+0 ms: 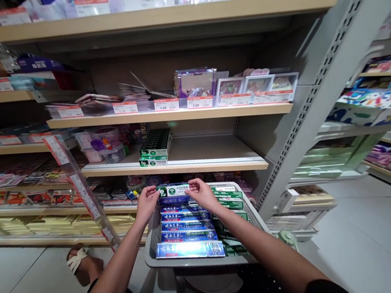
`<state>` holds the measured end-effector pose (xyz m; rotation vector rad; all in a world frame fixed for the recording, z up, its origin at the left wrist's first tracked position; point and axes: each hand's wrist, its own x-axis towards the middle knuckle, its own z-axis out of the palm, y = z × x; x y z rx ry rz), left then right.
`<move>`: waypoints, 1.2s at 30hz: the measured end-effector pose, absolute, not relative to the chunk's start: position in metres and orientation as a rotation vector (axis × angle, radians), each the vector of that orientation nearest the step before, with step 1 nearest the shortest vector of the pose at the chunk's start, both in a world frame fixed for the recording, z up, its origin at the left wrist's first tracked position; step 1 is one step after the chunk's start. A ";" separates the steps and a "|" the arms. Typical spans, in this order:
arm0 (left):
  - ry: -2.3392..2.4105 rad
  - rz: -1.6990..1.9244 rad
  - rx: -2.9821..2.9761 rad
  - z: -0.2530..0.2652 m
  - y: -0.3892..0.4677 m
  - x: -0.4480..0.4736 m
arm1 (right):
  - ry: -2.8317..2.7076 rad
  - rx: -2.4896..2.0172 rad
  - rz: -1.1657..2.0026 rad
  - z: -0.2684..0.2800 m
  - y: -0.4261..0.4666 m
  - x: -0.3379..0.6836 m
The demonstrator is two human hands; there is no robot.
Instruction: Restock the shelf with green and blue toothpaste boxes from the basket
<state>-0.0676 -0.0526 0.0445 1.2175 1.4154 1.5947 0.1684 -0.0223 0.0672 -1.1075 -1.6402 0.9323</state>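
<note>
Between my two hands is a green and white toothpaste box [177, 190], held level by its ends above the far side of a grey tray [149, 258]. My left hand [148, 202] pinches its left end, and my right hand [201, 194] pinches the right end. Inside the tray, blue toothpaste boxes [190, 249] lie in a column on the left. Dark green toothpaste boxes [234, 231] fill the right side, partly hidden by my right forearm. On the shelf ahead, a stack of green and white toothpaste boxes [155, 150] stands near the front edge.
The tray rests on a stool [216, 283]. Ahead is the lower shelf [215, 156], with clear plastic tubs [109, 144] at its left. A higher shelf [176, 112] carries cards and small framed boxes. A slanted metal upright [319, 125] rises at right; a label strip [79, 188] leans at left.
</note>
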 end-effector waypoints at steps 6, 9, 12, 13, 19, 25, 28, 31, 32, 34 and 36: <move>1.689 1.717 1.529 0.120 -0.004 -0.104 | -1.497 -1.028 0.837 0.122 0.037 0.106; 1.806 1.704 1.610 0.145 0.018 -0.119 | -1.475 -1.008 0.794 0.135 0.061 0.077; 1.904 1.656 1.625 0.152 0.035 -0.128 | -1.471 -1.034 0.725 0.137 0.077 0.059; 1.926 1.642 1.629 0.152 0.040 -0.129 | -1.475 -1.055 0.687 0.135 0.080 0.056; 1.964 1.623 1.655 0.144 0.058 -0.131 | -1.525 -1.119 0.478 0.127 0.091 0.050; 1.983 1.614 1.594 0.148 0.065 -0.133 | -1.510 -1.073 0.500 0.123 0.096 0.046; 1.965 1.616 1.565 0.151 0.065 -0.133 | -1.504 -1.079 0.497 0.122 0.095 0.043; 1.967 1.613 1.546 0.153 0.063 -0.134 | -1.489 -1.091 0.506 0.122 0.094 0.041; 1.965 1.615 1.540 0.153 0.063 -0.134 | -1.483 -1.091 0.507 0.121 0.094 0.040; 1.949 1.615 1.530 0.152 0.063 -0.134 | -1.472 -1.087 0.505 0.121 0.094 0.039; 1.915 1.614 1.525 0.150 0.065 -0.136 | -1.463 -1.076 0.510 0.119 0.094 0.038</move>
